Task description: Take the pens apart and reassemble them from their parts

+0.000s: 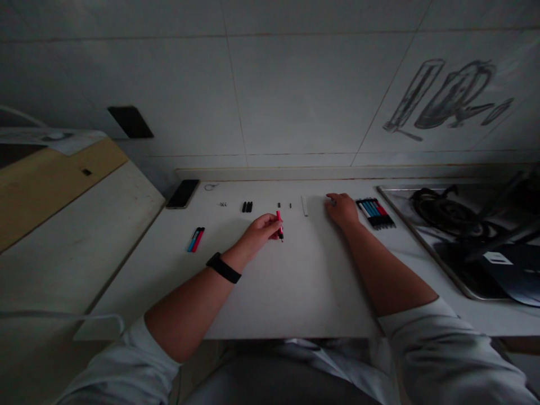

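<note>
My left hand (264,229), with a black band on its wrist, pinches a red pen (279,217) with a black lower part, held upright and slightly tilted above the white counter. Over by a row of blue, white and red pens (374,212), my right hand (342,209) is low on the counter with its fingers curled. Something small and greyish shows at those fingertips, too unclear to name. Between the hands lie thin pale rods (304,206) and small black pieces (279,205). Black sleeve-like parts (247,207) and tiny metallic bits (223,204) lie further left.
A blue and a red pen (196,239) lie side by side on the left of the counter (291,292). Behind them are a phone (183,194) and a thin ring (211,187). A gas stove (447,225) borders the right side; a pale cabinet (63,242) stands left.
</note>
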`<state>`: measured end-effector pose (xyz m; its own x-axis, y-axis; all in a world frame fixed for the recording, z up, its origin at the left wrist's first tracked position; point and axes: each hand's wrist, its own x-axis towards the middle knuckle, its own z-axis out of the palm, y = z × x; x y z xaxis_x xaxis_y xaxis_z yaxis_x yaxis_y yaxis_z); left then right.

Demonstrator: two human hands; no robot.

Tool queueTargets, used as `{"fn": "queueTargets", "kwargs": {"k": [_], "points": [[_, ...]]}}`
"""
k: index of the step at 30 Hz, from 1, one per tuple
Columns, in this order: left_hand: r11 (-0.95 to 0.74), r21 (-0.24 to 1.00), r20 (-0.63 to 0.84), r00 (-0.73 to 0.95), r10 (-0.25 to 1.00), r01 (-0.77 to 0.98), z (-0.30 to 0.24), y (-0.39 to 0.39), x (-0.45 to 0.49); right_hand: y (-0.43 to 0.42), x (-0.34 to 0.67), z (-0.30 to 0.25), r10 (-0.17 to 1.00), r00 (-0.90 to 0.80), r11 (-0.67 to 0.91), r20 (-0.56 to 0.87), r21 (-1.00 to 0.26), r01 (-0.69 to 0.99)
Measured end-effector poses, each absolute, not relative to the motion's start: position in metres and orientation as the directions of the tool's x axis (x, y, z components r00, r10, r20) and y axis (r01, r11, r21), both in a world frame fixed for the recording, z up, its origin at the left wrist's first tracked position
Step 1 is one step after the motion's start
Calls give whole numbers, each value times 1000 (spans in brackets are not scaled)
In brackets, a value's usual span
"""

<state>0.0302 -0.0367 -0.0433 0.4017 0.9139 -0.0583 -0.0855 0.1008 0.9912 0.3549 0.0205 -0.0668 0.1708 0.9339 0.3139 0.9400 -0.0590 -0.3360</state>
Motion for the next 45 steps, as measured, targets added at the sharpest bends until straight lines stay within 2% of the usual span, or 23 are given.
{"fn": "queueTargets", "kwargs": {"k": [10,21,34,45], "points": [[81,995,-52,403,914,-54,-45,-36,30,22,353,-68,902,238,-103,361,-355,929],[97,992,-58,410,910,-76,-43,-37,30,22,352,-69,894,224,-83,387,-350,933],[98,994,-68,414,908,-53,-45,-35,29,18,349,-65,913,177,-42,367,-348,937],[112,992,-79,421,904,-54,-44,-36,29,15,343,-60,930,176,-68,323,-320,945]]}}
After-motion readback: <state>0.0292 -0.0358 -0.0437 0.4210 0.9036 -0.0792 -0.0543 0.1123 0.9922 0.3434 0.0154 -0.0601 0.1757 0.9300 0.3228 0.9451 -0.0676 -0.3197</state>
